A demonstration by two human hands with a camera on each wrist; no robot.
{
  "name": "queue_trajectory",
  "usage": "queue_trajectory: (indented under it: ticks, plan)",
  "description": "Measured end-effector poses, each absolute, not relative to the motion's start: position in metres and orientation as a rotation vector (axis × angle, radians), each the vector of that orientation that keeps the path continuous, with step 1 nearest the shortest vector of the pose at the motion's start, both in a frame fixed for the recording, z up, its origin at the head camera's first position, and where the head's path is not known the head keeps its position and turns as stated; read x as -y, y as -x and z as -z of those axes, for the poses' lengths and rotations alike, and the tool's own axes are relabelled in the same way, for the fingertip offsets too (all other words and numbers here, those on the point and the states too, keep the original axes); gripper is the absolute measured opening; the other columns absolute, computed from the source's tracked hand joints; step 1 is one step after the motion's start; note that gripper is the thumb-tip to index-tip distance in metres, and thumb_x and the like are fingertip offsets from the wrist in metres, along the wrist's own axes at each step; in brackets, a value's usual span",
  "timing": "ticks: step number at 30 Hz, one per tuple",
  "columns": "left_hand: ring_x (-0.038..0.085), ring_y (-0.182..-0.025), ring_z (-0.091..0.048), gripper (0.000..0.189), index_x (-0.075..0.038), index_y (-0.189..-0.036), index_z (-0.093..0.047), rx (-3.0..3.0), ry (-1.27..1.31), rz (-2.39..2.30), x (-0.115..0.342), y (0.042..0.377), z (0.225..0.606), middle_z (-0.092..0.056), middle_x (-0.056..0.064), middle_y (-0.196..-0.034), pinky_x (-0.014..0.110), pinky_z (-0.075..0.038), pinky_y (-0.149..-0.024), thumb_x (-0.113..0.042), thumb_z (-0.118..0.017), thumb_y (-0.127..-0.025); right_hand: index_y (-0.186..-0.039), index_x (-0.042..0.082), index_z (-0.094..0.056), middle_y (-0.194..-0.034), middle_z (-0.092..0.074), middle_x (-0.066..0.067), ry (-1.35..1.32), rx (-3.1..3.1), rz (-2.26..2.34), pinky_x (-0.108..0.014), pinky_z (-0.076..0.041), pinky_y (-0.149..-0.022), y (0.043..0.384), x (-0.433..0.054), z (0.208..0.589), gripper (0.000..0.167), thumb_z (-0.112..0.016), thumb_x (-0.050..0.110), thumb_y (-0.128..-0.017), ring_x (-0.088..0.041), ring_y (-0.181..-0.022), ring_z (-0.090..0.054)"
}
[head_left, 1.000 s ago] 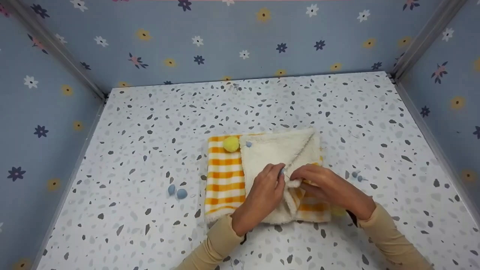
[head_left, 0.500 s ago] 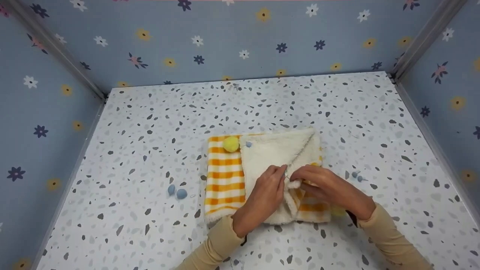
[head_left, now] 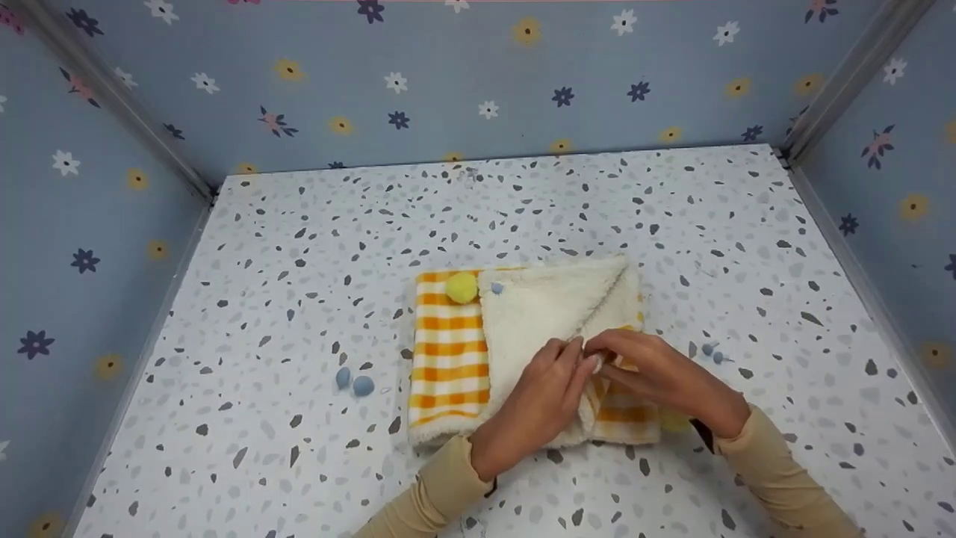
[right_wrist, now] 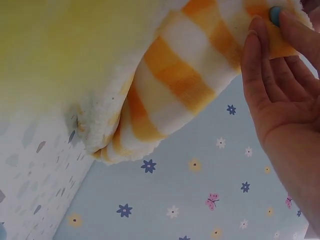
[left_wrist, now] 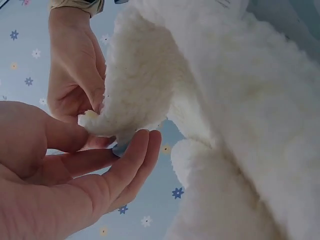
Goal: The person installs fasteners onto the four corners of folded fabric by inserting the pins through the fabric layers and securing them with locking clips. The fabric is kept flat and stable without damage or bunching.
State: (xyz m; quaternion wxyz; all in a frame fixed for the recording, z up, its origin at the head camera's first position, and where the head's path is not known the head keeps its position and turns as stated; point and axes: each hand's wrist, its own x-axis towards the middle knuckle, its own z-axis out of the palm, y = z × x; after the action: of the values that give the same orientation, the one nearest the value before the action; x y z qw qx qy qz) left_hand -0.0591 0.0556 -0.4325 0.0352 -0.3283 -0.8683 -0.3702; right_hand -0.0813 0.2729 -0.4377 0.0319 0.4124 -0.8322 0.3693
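Note:
A folded blanket (head_left: 448, 359), orange-and-white checked on one side and cream fleece on the other, lies under both hands. My left hand (head_left: 541, 392) pinches a small blue cap (left_wrist: 119, 149) against the fleece side of a raised corner, partly hidden by its fingers. From the other side, my right hand (head_left: 657, 366) grips that same corner. In the right wrist view its thumb is at a round blue pin head (right_wrist: 275, 16) on the checked face. The fingertips of both hands meet at the corner. Another blue cap (head_left: 497, 288) sits on the fleece near the top.
Two loose blue caps (head_left: 363, 385) lie on the speckled table (head_left: 299, 314) left of the blanket. Two blue-headed pins (head_left: 718, 357) lie to its right. A yellow pompom (head_left: 461, 288) is at the blanket's upper left, another (head_left: 676, 421) at its lower right. Flowered panels (head_left: 478, 82) enclose the table.
My left hand has moved slightly right, bringing the blue cap onto the corner, where a thin pin point showed earlier. The right hand has barely moved.

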Motion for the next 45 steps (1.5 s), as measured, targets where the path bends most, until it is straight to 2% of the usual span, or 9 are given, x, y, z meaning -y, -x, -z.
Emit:
queue_trajectory:
  ticks: [3,8,11,14,17,23,31,45]
  plan:
    - [0.022,-0.099,-0.06,0.046,0.004,-0.141,-0.053,2.693,0.999,1.185,-0.054,0.058,0.433,-0.059,0.015,-0.116,0.028,-0.051,-0.087,-0.028,-0.055,-0.108,-0.12,0.006,-0.066,-0.11,-0.07,-0.003,-1.254,2.585,-1.136,-0.03,-0.057,-0.079,0.081,-0.273,0.437,0.035,-0.074,-0.009,-0.089,-0.016,-0.093,-0.068]
    - [0.022,-0.086,-0.061,0.045,0.004,-0.142,-0.05,2.702,0.987,1.157,-0.05,0.059,0.435,-0.063,0.014,-0.104,0.028,-0.052,-0.075,-0.01,-0.064,-0.102,-0.118,0.004,-0.066,-0.109,-0.071,-0.005,-1.226,2.587,-1.116,-0.03,-0.058,-0.078,0.08,-0.272,0.438,0.035,-0.075,-0.01,-0.088,-0.019,-0.09,-0.07]
    - [0.018,-0.072,-0.058,0.034,0.002,-0.134,-0.049,2.711,0.947,1.199,-0.05,0.061,0.435,-0.062,0.009,-0.089,0.025,-0.048,-0.064,-0.003,-0.06,-0.102,-0.117,0.005,-0.064,-0.105,-0.07,-0.002,-1.202,2.583,-1.101,-0.029,-0.058,-0.075,0.08,-0.271,0.438,0.033,-0.075,-0.008,-0.088,-0.014,-0.087,-0.068]
    - [0.013,-0.062,-0.048,0.019,-0.002,-0.118,-0.044,2.715,0.914,1.258,-0.052,0.062,0.434,-0.049,0.001,-0.076,0.021,-0.04,-0.057,-0.002,-0.056,-0.104,-0.115,0.006,-0.06,-0.099,-0.066,0.002,-1.157,2.595,-1.09,-0.028,-0.056,-0.07,0.08,-0.272,0.438,0.03,-0.075,-0.004,-0.091,-0.009,-0.083,-0.064]
    - [0.012,-0.063,-0.044,0.012,-0.005,-0.106,-0.044,2.678,0.917,1.257,-0.053,0.062,0.434,-0.041,-0.001,-0.075,0.02,-0.038,-0.058,-0.001,-0.055,-0.103,-0.112,0.007,-0.058,-0.095,-0.064,0.005,-1.1,2.625,-1.076,-0.027,-0.055,-0.067,0.081,-0.273,0.438,0.027,-0.075,0.0,-0.092,-0.007,-0.079,-0.061]
    - [0.014,-0.071,-0.051,0.012,-0.006,-0.093,-0.056,2.592,0.975,1.2,-0.052,0.062,0.435,-0.053,0.004,-0.081,0.019,-0.042,-0.064,0.003,-0.055,-0.102,-0.108,0.01,-0.057,-0.091,-0.064,0.008,-0.978,2.69,-1.039,-0.025,-0.053,-0.063,0.081,-0.275,0.436,0.025,-0.076,0.006,-0.093,-0.006,-0.077,-0.061]
    - [0.017,-0.081,-0.059,0.015,-0.003,-0.103,-0.071,2.637,1.001,1.226,-0.048,0.061,0.432,-0.062,0.009,-0.095,0.02,-0.05,-0.074,-0.001,-0.056,-0.104,-0.105,0.01,-0.065,-0.093,-0.065,0.007,-1.057,2.574,-0.993,-0.031,-0.055,-0.061,0.083,-0.277,0.435,0.019,-0.077,0.006,-0.092,-0.006,-0.078,-0.061]
    - [0.015,-0.071,-0.056,0.02,0.0,-0.12,-0.068,2.704,0.895,1.193,-0.04,0.063,0.423,-0.061,0.012,-0.104,0.02,-0.049,-0.065,-0.009,-0.062,-0.103,-0.106,0.009,-0.072,-0.107,-0.07,0.003,-1.09,2.54,-1.001,-0.03,-0.058,-0.072,0.094,-0.27,0.426,0.013,-0.075,0.005,-0.094,-0.009,-0.088,-0.067]
